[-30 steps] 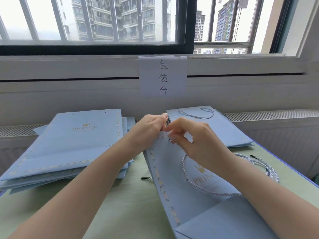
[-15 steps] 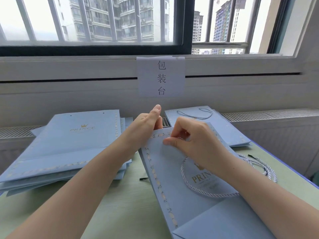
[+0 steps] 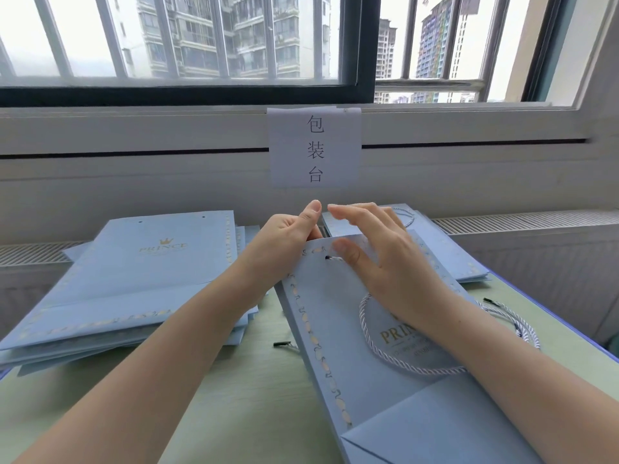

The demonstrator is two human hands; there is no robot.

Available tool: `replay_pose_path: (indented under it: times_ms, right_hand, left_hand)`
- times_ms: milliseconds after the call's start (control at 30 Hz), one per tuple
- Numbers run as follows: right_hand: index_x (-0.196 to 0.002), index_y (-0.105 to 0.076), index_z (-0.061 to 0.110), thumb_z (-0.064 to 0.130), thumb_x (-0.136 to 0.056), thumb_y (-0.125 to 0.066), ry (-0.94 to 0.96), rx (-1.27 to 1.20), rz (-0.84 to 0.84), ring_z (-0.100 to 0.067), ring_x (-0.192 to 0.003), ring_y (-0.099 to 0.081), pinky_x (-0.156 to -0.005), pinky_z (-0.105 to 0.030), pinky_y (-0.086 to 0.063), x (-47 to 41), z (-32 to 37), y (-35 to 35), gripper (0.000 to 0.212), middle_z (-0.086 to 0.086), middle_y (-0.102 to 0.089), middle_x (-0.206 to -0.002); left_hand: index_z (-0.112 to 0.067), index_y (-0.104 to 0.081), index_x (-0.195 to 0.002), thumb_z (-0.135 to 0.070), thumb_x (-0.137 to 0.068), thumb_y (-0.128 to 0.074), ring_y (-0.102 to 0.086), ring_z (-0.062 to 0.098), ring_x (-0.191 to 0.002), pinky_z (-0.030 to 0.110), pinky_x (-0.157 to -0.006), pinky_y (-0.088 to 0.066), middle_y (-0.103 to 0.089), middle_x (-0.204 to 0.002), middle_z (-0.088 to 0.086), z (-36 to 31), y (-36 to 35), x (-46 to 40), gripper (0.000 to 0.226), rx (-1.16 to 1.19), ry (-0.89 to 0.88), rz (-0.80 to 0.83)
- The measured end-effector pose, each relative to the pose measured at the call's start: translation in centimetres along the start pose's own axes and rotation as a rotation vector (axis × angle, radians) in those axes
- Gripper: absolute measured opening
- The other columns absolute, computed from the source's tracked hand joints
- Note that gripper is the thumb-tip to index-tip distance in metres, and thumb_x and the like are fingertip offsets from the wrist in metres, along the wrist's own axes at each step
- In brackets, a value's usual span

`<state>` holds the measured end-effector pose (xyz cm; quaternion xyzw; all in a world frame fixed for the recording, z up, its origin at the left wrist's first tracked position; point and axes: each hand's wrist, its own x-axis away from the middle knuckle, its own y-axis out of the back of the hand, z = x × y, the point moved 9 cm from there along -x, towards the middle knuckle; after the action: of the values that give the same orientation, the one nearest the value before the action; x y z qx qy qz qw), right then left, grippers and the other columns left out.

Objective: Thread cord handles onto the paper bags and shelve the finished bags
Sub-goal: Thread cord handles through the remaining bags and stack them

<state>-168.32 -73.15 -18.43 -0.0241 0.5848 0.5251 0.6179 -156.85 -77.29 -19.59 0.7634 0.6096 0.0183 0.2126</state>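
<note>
Pale-blue flat paper bag (image 3: 338, 333) on table; left hand (image 3: 284, 239) pinches its top edge, right hand (image 3: 378, 259) rests w/ fingers spread, holding nothing, beside white twisted cord (image 3: 375, 349).

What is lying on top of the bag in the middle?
A white twisted cord loops over the middle bag; the right hand covers its upper part.

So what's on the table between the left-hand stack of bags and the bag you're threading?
Head view: only a black cord tip on the green table, between the stack and the bag.
</note>
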Motion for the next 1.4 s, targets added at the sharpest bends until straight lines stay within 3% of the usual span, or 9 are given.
replay_pose_path:
  times_ms: [300, 433, 600, 733, 867, 933, 1133, 1300, 1400]
  right_hand:
    - [-0.103, -0.063, 0.024, 0.048, -0.091, -0.038, -0.029, 0.011, -0.004, -0.01, -0.098, -0.055, -0.093, -0.04, -0.039, 0.1, -0.2, 0.0, 0.037, 0.014, -0.06, -0.096]
    - [-0.1, -0.065, 0.021, 0.044, -0.087, -0.044, 0.03, 0.036, 0.041, -0.009, -0.088, -0.051, -0.086, -0.04, -0.043, 0.4, 0.0, -1.1, 0.033, 0.009, -0.059, -0.092]
    - [-0.096, -0.067, 0.014, 0.03, -0.087, -0.053, 0.038, 0.048, 0.021, -0.009, -0.083, -0.047, -0.078, -0.039, -0.044, 0.3, -0.7, -1.1, 0.023, 0.004, -0.058, -0.086]
    - [-0.084, -0.062, 0.018, 0.041, -0.088, -0.048, -0.009, 0.03, 0.012, -0.013, -0.086, -0.049, -0.08, -0.029, -0.038, 0.2, -0.8, -0.2, 0.027, 0.007, -0.053, -0.088]
    - [-0.077, -0.048, 0.027, 0.062, -0.081, -0.041, -0.034, 0.291, 0.278, -0.008, -0.081, -0.038, -0.074, -0.029, -0.03, 0.6, -0.8, -2.0, 0.036, 0.012, -0.046, -0.085]
    - [-0.08, -0.047, 0.027, 0.052, -0.085, -0.051, -0.053, 0.334, 0.424, -0.009, -0.083, -0.039, -0.074, -0.028, -0.029, 1.1, -1.0, -3.0, 0.026, 0.011, -0.046, -0.087]
    - [-0.086, -0.048, 0.017, 0.023, -0.093, -0.05, -0.242, 0.077, 0.356, -0.016, -0.068, -0.053, -0.066, -0.037, -0.047, 0.9, -2.0, -1.7, 0.01, 0.004, -0.059, -0.072]
    - [-0.082, -0.059, 0.012, 0.006, -0.093, -0.054, -0.381, -0.612, 0.058, -0.009, -0.051, -0.049, -0.054, -0.022, -0.043, -0.2, -1.9, 0.8, 0.013, 0.003, -0.056, -0.057]
    - [-0.087, -0.061, 0.008, 0.004, -0.095, -0.051, -0.364, -0.75, -0.015, -0.01, -0.053, -0.049, -0.053, -0.02, -0.04, -0.4, -1.8, 1.4, 0.013, 0.003, -0.06, -0.061]
  left_hand:
    - [-0.007, -0.054, -0.057, -0.035, -0.101, -0.037, -0.042, 0.01, -0.043, 0.016, -0.046, -0.037, -0.048, -0.052, 0.004, -0.3, 1.3, -0.2, 0.055, 0.052, -0.118, -0.11]
    - [-0.009, -0.054, -0.059, -0.03, -0.1, -0.042, -0.049, 0.013, -0.061, 0.026, -0.069, -0.043, -0.051, -0.06, 0.002, -0.3, 1.2, -0.4, 0.048, 0.013, -0.123, -0.088]
    - [-0.01, -0.06, -0.089, -0.029, -0.092, -0.059, -0.053, 0.007, -0.065, 0.019, -0.062, -0.041, -0.061, -0.076, -0.002, -0.3, -0.7, -0.2, 0.019, -0.264, -0.123, 0.055]
    - [-0.02, -0.061, -0.085, -0.016, -0.09, -0.062, -0.048, 0.009, -0.061, 0.021, -0.057, -0.036, -0.057, -0.07, -0.003, 0.5, -1.1, -0.2, 0.006, -0.402, -0.136, 0.097]
    - [-0.014, -0.068, -0.091, -0.008, -0.092, -0.055, -0.044, 0.005, -0.055, 0.012, -0.048, -0.032, -0.053, -0.065, -0.002, 0.7, -0.1, -0.3, 0.014, -0.413, -0.146, -0.017]
    - [-0.014, -0.068, -0.093, -0.007, -0.093, -0.053, -0.044, 0.006, -0.056, 0.012, -0.048, -0.03, -0.053, -0.064, -0.004, 0.6, 0.4, -0.4, 0.016, -0.45, -0.154, -0.057]
    - [-0.02, -0.064, -0.097, -0.012, -0.095, -0.051, -0.044, 0.008, -0.061, 0.021, -0.056, -0.035, -0.048, -0.069, -0.004, 2.4, 1.0, -1.0, 0.015, -0.662, 0.0, 0.011]
    - [-0.026, -0.063, -0.107, -0.029, -0.097, -0.047, -0.05, 0.027, -0.106, 0.036, -0.089, -0.045, -0.06, -0.102, 0.002, 3.0, 1.1, -0.5, 0.02, -1.013, 0.118, 0.037]
    - [-0.015, -0.067, -0.102, -0.037, -0.098, -0.046, -0.06, 0.019, -0.097, 0.029, -0.082, -0.046, -0.064, -0.09, -0.001, -0.6, 0.1, 0.0, 0.031, -0.617, -0.126, 0.012]
